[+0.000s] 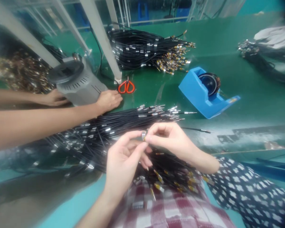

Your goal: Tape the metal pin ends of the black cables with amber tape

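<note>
A small silver metal connector (143, 135) is pinched between my two hands, above the black cables. My left hand (127, 155) grips it between thumb and index finger, with the other fingers curled below. From the right, my right hand (169, 137) closes its thumb and index finger on the connector's other side. A bundle of black cables (123, 122) with silver ends lies just beyond my hands. More cables with yellow-banded tips (159, 175) rest across my lap, on a red checked cloth. Whatever is attached to the connector is hidden by my fingers.
A blue tape dispenser (204, 95) stands at right, and orange-handled scissors (126, 86) lie near a white post (102, 34). Another cable bundle (147, 50) lies farther back. At left, a co-worker's hands (109, 100) are beside a grey machine (83, 85).
</note>
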`<state>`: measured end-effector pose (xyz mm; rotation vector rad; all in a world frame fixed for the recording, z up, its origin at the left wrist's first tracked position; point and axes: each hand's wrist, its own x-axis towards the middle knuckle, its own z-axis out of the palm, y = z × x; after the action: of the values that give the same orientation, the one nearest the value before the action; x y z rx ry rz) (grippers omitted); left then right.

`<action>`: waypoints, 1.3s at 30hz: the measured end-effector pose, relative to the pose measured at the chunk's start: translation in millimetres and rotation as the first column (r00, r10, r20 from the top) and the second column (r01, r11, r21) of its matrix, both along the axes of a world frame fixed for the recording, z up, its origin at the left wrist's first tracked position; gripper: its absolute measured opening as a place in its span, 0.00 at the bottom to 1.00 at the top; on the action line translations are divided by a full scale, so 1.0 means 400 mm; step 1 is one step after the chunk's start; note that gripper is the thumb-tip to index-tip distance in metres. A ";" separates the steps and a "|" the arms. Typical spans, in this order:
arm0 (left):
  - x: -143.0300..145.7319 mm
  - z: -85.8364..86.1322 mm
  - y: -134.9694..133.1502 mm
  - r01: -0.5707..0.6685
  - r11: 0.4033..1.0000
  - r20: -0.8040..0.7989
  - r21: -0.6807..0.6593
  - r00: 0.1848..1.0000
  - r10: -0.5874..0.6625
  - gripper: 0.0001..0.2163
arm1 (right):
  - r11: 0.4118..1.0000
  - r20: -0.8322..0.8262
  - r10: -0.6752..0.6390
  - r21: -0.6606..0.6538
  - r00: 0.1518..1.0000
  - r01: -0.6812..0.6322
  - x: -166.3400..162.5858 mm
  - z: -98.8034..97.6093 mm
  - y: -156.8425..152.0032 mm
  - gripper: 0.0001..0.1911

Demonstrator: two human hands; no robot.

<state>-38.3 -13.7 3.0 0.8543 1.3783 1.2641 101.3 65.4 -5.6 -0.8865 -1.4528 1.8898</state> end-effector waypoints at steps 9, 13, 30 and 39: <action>0.000 -0.002 0.001 0.001 1.000 -0.002 -0.009 1.000 -0.001 0.09 | 0.991 0.088 -0.041 0.129 0.995 0.029 0.001 0.011 -0.006 0.11; 0.000 -0.005 0.000 0.002 1.000 0.003 -0.003 1.000 -0.002 0.09 | 0.992 0.074 -0.034 0.120 0.997 0.025 0.002 0.010 -0.006 0.13; 0.000 -0.012 0.007 -0.040 0.999 0.107 0.006 0.993 0.039 0.07 | 0.999 0.018 -0.002 0.042 1.000 0.001 -0.009 -0.004 -0.021 0.10; -0.018 -0.009 0.013 0.042 0.998 0.158 -0.052 0.987 -0.033 0.10 | 0.998 0.031 -0.019 0.068 0.999 0.017 -0.002 -0.005 -0.010 0.13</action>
<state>-45.4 -8.5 -0.5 0.7237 1.2606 1.2319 100.3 61.4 -7.7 -0.8983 -1.5130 1.8104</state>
